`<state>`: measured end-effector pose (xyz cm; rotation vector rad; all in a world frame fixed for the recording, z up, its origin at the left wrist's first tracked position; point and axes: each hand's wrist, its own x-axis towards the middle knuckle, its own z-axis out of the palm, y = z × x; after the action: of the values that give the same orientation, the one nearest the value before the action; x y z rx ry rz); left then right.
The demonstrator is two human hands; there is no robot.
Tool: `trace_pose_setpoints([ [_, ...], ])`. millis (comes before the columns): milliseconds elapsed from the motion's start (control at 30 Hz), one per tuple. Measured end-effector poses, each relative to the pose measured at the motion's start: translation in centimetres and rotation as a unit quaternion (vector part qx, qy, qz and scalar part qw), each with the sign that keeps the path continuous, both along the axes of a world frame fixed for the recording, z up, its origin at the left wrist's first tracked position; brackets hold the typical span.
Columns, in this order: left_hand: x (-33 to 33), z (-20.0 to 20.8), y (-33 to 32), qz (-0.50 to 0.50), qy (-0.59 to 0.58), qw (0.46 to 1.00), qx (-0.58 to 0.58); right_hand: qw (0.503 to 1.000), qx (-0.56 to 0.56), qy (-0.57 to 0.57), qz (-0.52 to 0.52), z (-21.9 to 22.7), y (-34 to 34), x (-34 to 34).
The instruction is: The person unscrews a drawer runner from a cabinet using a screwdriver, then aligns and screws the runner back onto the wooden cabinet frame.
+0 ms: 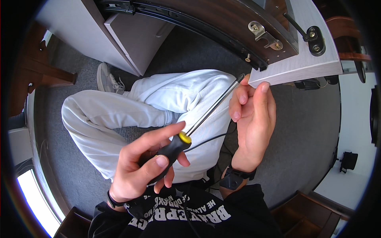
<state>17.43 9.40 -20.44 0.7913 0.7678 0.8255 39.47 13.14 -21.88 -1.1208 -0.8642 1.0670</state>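
1. Grey floor [305, 131] lies below a dark board [226, 20] with a black rail [194, 25].
2. Left hand [137, 164]: grip closed around a screwdriver [185, 137], its tip beside the right hand [256, 115] near the pale panel [297, 70].
3. Bracket [265, 36] looks fastened; one screw [248, 58] seems to protrude, perhaps unfinished.
4. Right fingers partly hide the tip; whether that grip holds anything, I cannot tell.
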Motion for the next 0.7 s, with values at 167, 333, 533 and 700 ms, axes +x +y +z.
trace_pose_setpoints([
  [167, 0.3, 0.5, -0.1, -0.004, -0.005, 0.999, 0.039, 1.000, -0.006, -0.004, -0.003, 0.1, 0.0, -0.1],
  [333, 0.9, 1.0, 0.0, -0.012, 0.027, 0.998, 0.051, 1.000, -0.012, -0.002, -0.009, 0.0, -0.1, 0.0],
  [533, 1.8, 1.1, -0.3, 0.015, 0.091, 0.993, 0.078, 1.000, -0.017, -0.007, -0.009, -0.1, -0.1, -0.2],
  [700, 1.5, 1.3, -0.1, -0.019, 0.056, 0.997, 0.056, 1.000, -0.016, -0.007, -0.015, 0.0, -0.1, -0.2],
])
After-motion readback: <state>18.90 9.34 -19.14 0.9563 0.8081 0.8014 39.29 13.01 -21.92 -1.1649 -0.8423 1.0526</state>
